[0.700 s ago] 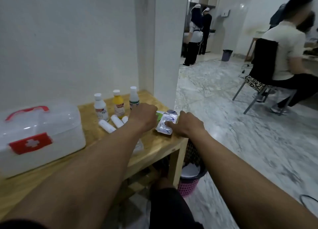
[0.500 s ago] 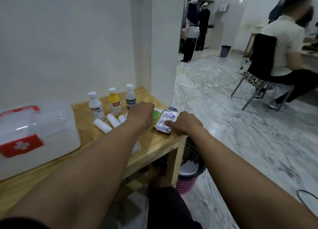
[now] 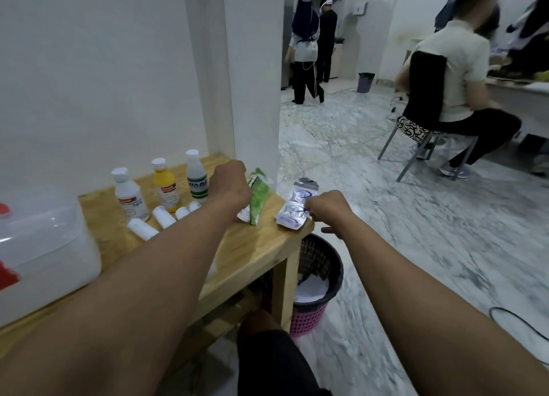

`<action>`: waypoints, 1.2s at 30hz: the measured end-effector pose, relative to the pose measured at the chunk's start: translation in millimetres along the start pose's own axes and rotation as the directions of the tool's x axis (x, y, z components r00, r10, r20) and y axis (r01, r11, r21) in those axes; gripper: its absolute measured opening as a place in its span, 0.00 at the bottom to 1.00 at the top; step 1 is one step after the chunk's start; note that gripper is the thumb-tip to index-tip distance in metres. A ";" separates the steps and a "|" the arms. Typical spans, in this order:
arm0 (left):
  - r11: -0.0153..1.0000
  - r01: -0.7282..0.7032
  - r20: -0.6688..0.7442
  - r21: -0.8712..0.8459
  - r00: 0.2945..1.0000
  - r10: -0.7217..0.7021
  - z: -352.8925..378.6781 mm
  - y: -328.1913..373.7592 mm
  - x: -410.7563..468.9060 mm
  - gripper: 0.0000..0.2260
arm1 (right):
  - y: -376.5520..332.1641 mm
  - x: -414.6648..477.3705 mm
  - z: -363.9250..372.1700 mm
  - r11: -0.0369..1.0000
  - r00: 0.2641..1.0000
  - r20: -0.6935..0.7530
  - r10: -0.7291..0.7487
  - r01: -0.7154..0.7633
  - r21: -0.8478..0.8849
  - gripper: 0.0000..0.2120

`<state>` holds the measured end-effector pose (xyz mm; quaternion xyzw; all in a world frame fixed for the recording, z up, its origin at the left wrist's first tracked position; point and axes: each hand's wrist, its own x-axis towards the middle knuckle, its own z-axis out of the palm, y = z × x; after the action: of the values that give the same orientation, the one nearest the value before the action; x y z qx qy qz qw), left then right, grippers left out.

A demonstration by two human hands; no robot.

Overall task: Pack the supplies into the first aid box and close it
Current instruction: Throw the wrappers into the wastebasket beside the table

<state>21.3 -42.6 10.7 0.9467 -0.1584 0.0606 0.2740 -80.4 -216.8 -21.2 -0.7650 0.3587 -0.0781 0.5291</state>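
Observation:
The white first aid box (image 3: 44, 247) with red markings stands with its lid down at the table's left. My left hand (image 3: 230, 184) grips a green packet (image 3: 259, 198), together with a silvery one under it, at the table's far right. My right hand (image 3: 328, 208) pinches the edge of a silver-blue blister pack (image 3: 294, 205) that lies at the table's right corner, partly over the edge. Behind my left arm stand a white bottle (image 3: 129, 193), a yellow bottle (image 3: 165, 184) and a clear bottle with a green label (image 3: 196, 177). Three white rolls (image 3: 142, 229) lie in front of them.
The wooden table (image 3: 252, 247) ends just right of the packets, against a white pillar. A black and pink wastebasket (image 3: 318, 276) stands on the floor under that corner. A person sits on a chair (image 3: 424, 104) at the right, and two people stand far back.
My hands have moved apart. The right hand has drawn the blister pack rightward to the table corner, and the green packet now shows in my left hand.

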 end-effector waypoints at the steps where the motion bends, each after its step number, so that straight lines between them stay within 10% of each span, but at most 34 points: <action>1: 0.999 0.004 -0.013 -0.051 1.000 -0.005 -0.3 5.6 2.3 0.22 | 1.0 0.9 -5.7 0.999 1.000 0.002 0.022 -0.022 0.045 0.07; 16: 0.898 0.173 0.179 -0.406 0.978 -0.107 48.3 97.9 60.1 0.12 | 39.1 76.5 -73.4 0.988 0.985 -0.152 0.078 -0.056 0.143 0.07; 31: 0.997 0.006 0.512 0.071 0.858 -0.042 178.5 107.7 159.1 0.13 | 149.2 204.6 -19.0 0.946 0.943 -0.102 0.318 -0.307 0.107 0.03; 36: 0.919 -0.199 0.604 0.339 0.795 -0.051 233.2 98.9 182.1 0.13 | 183.0 227.2 6.0 0.920 0.918 -0.084 0.388 -0.381 0.093 0.17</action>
<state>166.4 -295.8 -99.7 0.9441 -0.2598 -0.2021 0.0148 3.2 -389.3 -241.3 -0.6543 0.5251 -0.0244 0.5437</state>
